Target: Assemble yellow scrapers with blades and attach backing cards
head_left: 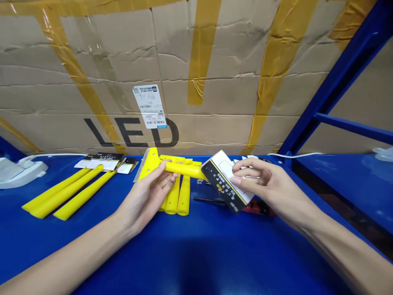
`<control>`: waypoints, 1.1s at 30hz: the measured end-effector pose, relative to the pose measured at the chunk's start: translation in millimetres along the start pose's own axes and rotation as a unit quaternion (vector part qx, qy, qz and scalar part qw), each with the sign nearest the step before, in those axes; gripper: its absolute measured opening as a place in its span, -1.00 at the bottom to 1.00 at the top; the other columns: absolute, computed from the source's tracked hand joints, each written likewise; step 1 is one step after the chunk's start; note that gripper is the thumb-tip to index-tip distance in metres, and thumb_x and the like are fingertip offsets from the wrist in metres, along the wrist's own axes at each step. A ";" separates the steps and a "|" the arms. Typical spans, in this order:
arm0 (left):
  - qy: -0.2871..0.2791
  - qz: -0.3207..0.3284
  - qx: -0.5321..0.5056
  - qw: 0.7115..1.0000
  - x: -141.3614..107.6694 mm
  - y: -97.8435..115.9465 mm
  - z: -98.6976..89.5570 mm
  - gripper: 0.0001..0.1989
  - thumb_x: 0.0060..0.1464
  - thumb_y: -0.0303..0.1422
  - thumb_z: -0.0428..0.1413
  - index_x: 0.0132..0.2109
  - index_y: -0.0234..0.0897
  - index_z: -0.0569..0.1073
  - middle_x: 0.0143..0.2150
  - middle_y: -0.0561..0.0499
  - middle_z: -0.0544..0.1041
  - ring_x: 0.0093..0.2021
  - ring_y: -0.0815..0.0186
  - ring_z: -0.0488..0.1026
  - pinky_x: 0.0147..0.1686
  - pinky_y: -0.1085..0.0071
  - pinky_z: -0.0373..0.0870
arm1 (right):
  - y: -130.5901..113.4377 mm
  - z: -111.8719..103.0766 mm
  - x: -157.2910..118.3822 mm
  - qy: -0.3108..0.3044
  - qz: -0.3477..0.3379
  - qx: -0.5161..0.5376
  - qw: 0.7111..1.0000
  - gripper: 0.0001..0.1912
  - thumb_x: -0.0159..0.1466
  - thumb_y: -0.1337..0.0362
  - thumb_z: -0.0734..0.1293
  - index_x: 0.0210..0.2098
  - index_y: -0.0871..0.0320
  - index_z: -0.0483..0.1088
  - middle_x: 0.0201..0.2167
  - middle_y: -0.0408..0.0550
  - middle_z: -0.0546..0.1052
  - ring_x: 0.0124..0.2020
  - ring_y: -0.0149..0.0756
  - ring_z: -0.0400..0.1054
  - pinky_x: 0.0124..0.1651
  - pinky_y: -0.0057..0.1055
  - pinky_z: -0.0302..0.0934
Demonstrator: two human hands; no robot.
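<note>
My left hand (146, 196) is closed around the neck of a yellow scraper (186, 169), whose wide head and clear-edged blade point up and left. The handle runs right, toward a black-and-white packaging card (227, 182) pinched by the fingertips of my right hand (273, 182). The card is tilted, and its edge meets or overlaps the handle's end; I cannot tell which. Under the held scraper lie several more yellow scrapers (183, 196). Beside them are small metal nuts (200, 182). A screwdriver with a red and black handle (254, 207) lies partly hidden behind the card.
Yellow scrapers (69, 191) with cards on their heads lie at the left on the blue table (147, 262). A white plastic device (26, 173) with a cable sits at the far left. Behind stands a taped cardboard box (172, 65); a blue metal frame (334, 82) rises at right.
</note>
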State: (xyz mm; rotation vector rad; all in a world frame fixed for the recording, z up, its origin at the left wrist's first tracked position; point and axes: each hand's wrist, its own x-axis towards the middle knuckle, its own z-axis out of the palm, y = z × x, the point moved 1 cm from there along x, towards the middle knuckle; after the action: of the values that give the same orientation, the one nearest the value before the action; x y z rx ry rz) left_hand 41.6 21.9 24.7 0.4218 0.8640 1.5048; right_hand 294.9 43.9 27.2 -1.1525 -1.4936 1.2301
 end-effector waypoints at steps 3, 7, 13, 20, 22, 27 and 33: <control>0.014 0.009 0.007 1.000 -0.2 4.0 0.3 -0.81 0.29 -0.58 0.07 -0.11 -0.43 0.58 -0.22 -0.14 0.61 -0.28 0.36 0.58 -0.23 0.54 0.62 | 3.8 1.9 0.5 0.028 -0.027 -0.013 0.999 -0.62 0.02 0.06 0.60 -0.30 0.13 0.51 -0.35 -0.07 0.61 -0.37 -0.28 0.49 -0.36 -0.43 0.33; 0.026 0.026 0.019 0.999 -2.0 7.2 2.5 -0.80 0.28 -0.57 0.07 -0.06 -0.42 0.58 -0.16 -0.15 0.62 -0.28 0.36 0.58 -0.24 0.53 0.62 | 8.5 4.1 1.0 0.057 -0.031 0.014 0.998 -0.63 0.04 0.03 0.58 -0.34 0.14 0.52 -0.43 -0.11 0.58 -0.43 -0.33 0.45 -0.40 -0.45 0.29; 0.029 0.029 0.022 0.999 -3.1 4.5 4.0 -0.82 0.26 -0.58 0.09 -0.10 -0.42 0.59 -0.20 -0.14 0.62 -0.29 0.36 0.58 -0.26 0.54 0.62 | 7.8 7.3 0.4 0.038 0.065 0.123 0.989 -0.50 -0.19 0.10 0.68 -0.38 0.13 0.45 -0.40 -0.11 0.61 -0.46 -0.33 0.46 -0.43 -0.43 0.29; 0.028 0.027 0.016 0.999 -3.4 3.0 2.2 -0.84 0.26 -0.58 0.10 -0.12 -0.45 0.58 -0.18 -0.15 0.61 -0.28 0.35 0.58 -0.23 0.53 0.62 | 12.4 0.1 3.2 0.064 -0.022 -0.004 0.998 -0.51 0.24 -0.11 0.41 -0.56 0.14 0.32 -0.58 -0.21 0.30 -0.55 -0.44 0.10 -0.52 -0.45 -0.06; 0.026 0.030 0.015 0.999 -4.0 3.0 3.0 -0.83 0.27 -0.58 0.09 -0.09 -0.45 0.58 -0.17 -0.15 0.61 -0.27 0.35 0.58 -0.23 0.53 0.62 | 9.3 0.9 1.6 0.077 -0.064 -0.077 0.992 -0.49 0.28 -0.10 0.37 -0.59 0.14 0.32 -0.58 -0.19 0.26 -0.53 -0.41 0.07 -0.50 -0.42 -0.07; 0.028 0.037 0.004 0.999 -4.4 4.5 6.2 -0.76 0.27 -0.59 0.09 0.00 -0.41 0.58 -0.16 -0.13 0.63 -0.27 0.36 0.58 -0.22 0.53 0.62 | 1.2 6.4 -2.2 0.053 -0.115 -0.129 0.984 -0.47 0.28 -0.10 0.37 -0.66 0.12 0.38 -0.54 -0.12 0.33 -0.46 -0.33 0.15 -0.40 -0.38 0.08; 0.000 0.053 0.001 0.999 -5.8 8.1 8.4 -0.74 0.26 -0.57 0.09 0.03 -0.39 0.57 -0.15 -0.16 0.64 -0.27 0.35 0.58 -0.21 0.54 0.61 | 4.1 5.0 -0.4 0.034 -0.092 -0.064 0.993 -0.51 0.28 -0.09 0.38 -0.62 0.10 0.43 -0.50 -0.12 0.39 -0.44 -0.32 0.22 -0.37 -0.37 0.14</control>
State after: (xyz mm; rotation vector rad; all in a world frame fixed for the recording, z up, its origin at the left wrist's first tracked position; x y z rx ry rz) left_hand 42.9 19.1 37.4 0.4747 0.8550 1.6014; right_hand 290.6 42.9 22.4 -1.1016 -1.6074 0.9725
